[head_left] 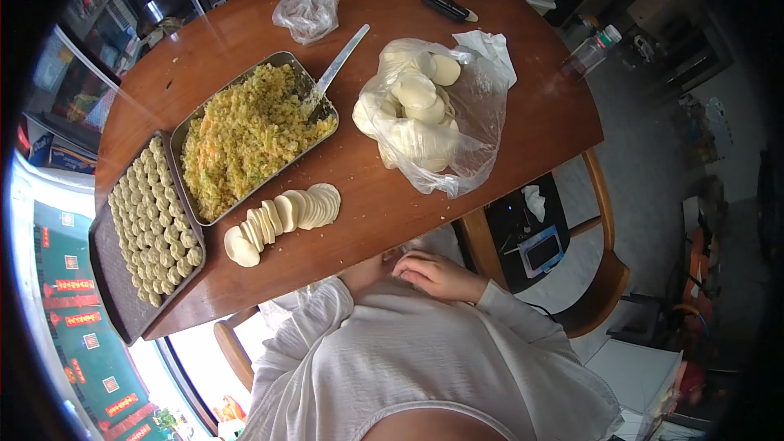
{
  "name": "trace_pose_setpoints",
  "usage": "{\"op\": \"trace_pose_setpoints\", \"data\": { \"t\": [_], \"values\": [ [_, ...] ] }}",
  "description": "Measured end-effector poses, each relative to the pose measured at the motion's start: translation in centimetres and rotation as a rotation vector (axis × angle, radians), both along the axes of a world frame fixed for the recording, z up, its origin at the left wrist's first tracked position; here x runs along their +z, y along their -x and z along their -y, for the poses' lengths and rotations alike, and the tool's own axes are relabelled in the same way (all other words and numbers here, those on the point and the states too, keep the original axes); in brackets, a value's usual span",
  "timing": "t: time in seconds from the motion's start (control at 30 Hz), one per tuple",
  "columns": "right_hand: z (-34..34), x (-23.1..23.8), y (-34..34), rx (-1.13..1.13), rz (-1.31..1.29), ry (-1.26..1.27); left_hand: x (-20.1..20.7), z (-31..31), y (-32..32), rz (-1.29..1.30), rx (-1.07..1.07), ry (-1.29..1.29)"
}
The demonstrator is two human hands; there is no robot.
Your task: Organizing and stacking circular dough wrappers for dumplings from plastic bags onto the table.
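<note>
Table (371, 224) lies ahead of your grip, filling (245, 135) far left, bagged wrappers (415, 98) straight ahead, fanned wrappers (286, 212) nearer left, likely spread for easy peeling, your right hand (443, 276) curled over your left hand (369, 273), can't tell if pinching anything.

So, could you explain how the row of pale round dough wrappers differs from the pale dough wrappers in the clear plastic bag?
The row of pale round dough wrappers lies directly on the brown wooden table, while the bagged wrappers sit inside the clear plastic bag. The row forms an overlapping line; the bagged wrappers make a bigger, loose heap. Both are pale and round.
</note>
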State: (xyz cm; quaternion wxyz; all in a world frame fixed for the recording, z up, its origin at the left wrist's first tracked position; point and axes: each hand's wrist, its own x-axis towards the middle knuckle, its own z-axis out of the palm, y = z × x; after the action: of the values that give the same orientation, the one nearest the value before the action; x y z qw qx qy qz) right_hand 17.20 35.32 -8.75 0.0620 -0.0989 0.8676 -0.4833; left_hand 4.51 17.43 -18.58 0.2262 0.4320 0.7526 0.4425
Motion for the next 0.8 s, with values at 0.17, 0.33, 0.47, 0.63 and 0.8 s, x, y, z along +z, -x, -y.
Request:
{"op": "trace_pose_setpoints", "data": {
  "t": [0.17,0.33,0.47,0.63,0.8],
  "values": [
    [-1.2,-1.1,0.3,-0.113,0.059,-0.347,2.6,1.7,-1.0,-0.069,-0.08,0.012],
    [-1.3,2.3,1.8,-0.011,0.182,-0.547,11.8,4.1,-1.4,0.037,-0.204,0.026],
    [-1.5,4.5,1.8,0.073,0.134,-0.586,20.7,5.7,-0.9,0.309,-0.117,-0.056],
    [-3.9,12.1,0.9,0.208,0.024,-0.235,24.3,8.9,0.3,0.484,-0.017,-0.426],
    [-2.6,17.2,1.6,-0.027,-0.473,0.21,26.5,7.3,0.5,0.463,0.321,-0.706]
  ]
}}
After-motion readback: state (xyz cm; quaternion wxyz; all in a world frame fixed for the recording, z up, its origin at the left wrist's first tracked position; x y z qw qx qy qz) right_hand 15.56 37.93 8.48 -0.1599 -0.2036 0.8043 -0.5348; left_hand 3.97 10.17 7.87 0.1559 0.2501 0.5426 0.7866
